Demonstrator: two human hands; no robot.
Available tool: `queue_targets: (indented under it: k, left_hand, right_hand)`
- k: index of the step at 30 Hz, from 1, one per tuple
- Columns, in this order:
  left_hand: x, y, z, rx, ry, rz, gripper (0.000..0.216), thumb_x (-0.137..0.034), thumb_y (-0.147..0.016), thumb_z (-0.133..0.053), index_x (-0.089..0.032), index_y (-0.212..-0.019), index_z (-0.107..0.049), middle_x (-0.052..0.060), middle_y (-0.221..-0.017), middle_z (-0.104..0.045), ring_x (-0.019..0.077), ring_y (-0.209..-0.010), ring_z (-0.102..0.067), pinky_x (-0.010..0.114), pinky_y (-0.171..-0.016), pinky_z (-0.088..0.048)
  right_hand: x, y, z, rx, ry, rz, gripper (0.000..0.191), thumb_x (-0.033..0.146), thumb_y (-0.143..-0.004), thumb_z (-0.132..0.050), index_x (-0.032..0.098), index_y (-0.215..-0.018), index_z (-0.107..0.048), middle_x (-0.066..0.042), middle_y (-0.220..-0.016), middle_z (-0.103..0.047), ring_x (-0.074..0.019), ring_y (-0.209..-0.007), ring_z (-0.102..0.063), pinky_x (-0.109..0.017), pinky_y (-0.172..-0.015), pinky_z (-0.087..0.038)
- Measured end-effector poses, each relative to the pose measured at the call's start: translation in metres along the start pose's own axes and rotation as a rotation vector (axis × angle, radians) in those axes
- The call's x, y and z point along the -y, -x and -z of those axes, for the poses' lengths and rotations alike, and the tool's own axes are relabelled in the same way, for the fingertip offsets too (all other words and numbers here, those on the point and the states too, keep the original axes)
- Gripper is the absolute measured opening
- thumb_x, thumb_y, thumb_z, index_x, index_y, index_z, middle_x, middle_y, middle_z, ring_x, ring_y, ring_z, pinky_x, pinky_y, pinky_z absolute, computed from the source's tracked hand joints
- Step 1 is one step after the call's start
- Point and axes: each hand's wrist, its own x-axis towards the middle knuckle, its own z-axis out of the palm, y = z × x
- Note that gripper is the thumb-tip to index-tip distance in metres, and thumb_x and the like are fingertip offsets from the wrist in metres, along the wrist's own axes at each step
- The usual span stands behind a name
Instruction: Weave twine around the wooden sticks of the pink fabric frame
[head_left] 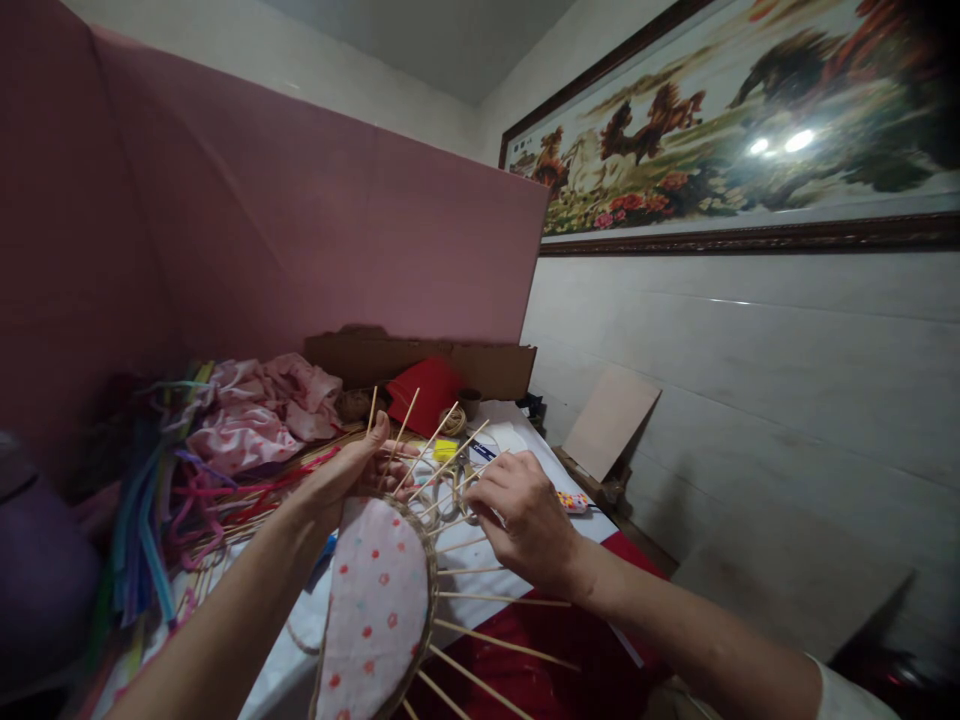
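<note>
A half-round base [379,590] faces me, covered in white cloth with small red flower prints. Brown twine [431,575] is wound along its curved edge. Several thin wooden sticks [499,597] fan outward from that edge. My left hand [367,465] holds the base at its top end, thumb raised, with its fingers behind the upper sticks. Pinched fingers of my right hand [517,510] are beside the sticks on the right; what lies between the fingertips is hidden. Scissors [454,490] lie on the table behind the sticks.
Pink printed cloth [262,410] and colourful pipe cleaners [142,530] are heaped at left. A red piece [427,390], a twine roll [452,420] and a yellow item [445,450] sit farther back. A cardboard strip [480,368] stands before the pink panel [322,220]. A tiled wall [750,400] rises at right.
</note>
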Motion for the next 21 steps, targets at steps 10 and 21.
queue_targets:
  k: [10, 21]
  left_hand:
    - [-0.001, 0.002, 0.000, 0.008, -0.028, -0.032, 0.034, -0.046, -0.074, -0.063, -0.013, -0.076, -0.068, 0.008, -0.061, -0.065, 0.0153, -0.053, -0.060, 0.025, -0.053, -0.045]
    - [0.002, -0.001, 0.002, 0.009, 0.033, -0.025, 0.036, -0.046, -0.072, -0.065, -0.010, -0.076, -0.067, 0.007, -0.058, -0.064, 0.0142, -0.051, -0.060, 0.023, -0.050, -0.048]
  right_hand:
    - [-0.004, -0.001, 0.002, -0.042, -0.029, -0.021, 0.010, 0.011, -0.079, -0.054, 0.018, -0.075, -0.059, -0.003, -0.074, -0.064, -0.0193, -0.078, -0.049, -0.033, -0.074, -0.031]
    - [-0.013, -0.002, 0.013, -0.137, 0.043, -0.206, 0.004, 0.022, -0.082, -0.060, 0.018, -0.082, -0.059, -0.005, -0.082, -0.065, -0.0204, -0.080, -0.054, -0.031, -0.072, -0.034]
